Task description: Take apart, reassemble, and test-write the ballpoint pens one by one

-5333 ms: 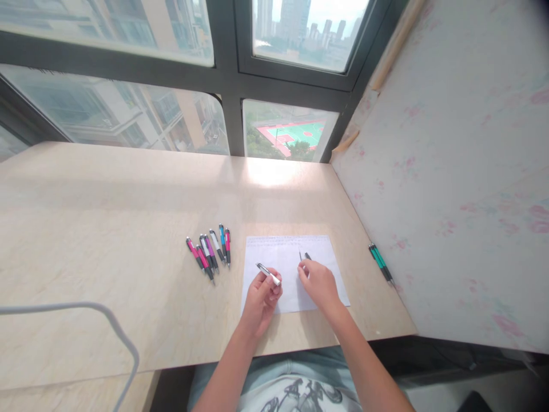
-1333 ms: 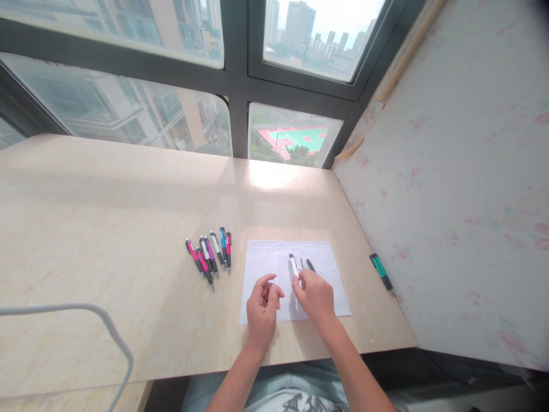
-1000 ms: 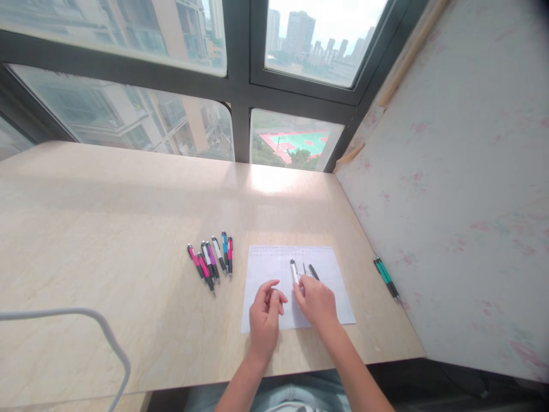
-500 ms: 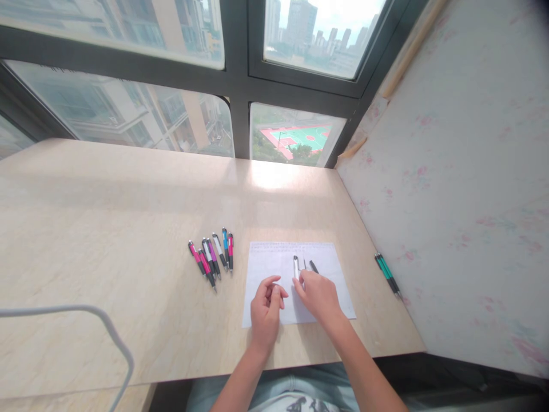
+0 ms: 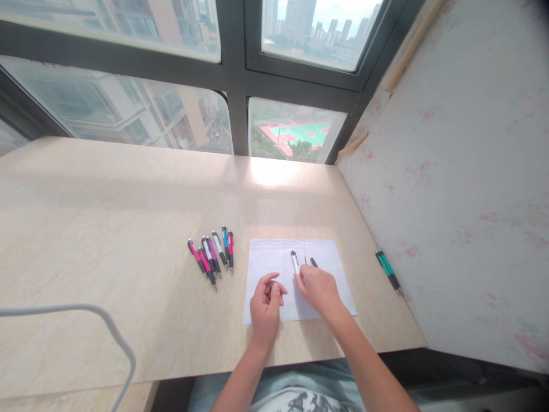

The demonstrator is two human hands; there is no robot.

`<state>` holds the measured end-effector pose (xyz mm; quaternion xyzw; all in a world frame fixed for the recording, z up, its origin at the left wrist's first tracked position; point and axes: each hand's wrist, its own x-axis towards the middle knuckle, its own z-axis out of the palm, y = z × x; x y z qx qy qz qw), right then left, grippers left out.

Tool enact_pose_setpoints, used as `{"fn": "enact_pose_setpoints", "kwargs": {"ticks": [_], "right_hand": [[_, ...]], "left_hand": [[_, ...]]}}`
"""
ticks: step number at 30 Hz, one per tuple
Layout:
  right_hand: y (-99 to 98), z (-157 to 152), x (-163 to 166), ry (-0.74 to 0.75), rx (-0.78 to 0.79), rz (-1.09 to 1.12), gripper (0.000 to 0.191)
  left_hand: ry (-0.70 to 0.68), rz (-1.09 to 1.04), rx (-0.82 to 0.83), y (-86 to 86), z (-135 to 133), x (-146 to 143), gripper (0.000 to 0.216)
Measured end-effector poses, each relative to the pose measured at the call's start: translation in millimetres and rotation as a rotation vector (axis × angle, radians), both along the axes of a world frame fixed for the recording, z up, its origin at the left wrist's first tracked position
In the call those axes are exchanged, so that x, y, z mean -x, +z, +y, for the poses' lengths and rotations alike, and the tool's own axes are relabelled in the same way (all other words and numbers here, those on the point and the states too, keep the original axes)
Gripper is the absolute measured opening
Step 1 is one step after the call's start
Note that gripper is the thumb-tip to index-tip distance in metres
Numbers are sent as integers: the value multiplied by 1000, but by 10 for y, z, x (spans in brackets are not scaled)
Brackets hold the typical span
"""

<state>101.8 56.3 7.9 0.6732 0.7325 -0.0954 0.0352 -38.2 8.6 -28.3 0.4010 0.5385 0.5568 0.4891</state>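
A sheet of paper with lines of writing along its top lies on the table under my hands. My right hand is closed, its thumb and fingertips at the lower end of a white pen barrel with a dark clip; the fingers hide that end. Just beyond that hand are a thin pen refill and a black pen piece, partly covered. My left hand rests on the paper's left part, fingers curled and thumb against them. Whatever it may hold is too small to make out.
Several pink, white, purple and blue pens lie left of the paper. Green pens lie by the papered wall. A grey cable arches at the lower left. Windows border the table's far side.
The white pen barrel has tilted slightly, its clip end shifting left, as my right hand moves a little. My left hand stays almost as it was. The view has shifted slightly.
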Motion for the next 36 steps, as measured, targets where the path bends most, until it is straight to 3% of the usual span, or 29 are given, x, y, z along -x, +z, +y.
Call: {"fn": "enact_pose_setpoints", "kwargs": {"ticks": [13,27,31,36], "right_hand": [[4,-35,-40,-10,-39,21,26],[-492,-603,-710,-290,-411,626,30],[-572,-653,-782,-279,-468,686,28],[-566,-632,-795,-263,-481,736,27]], "left_hand": [[9,9,-1,27,4,-4,24],[-103,115,-17,37,-9,2,18],[-248,315,-114,65,-33,38,19],[-351,825,-318,140,14,193,20]]}}
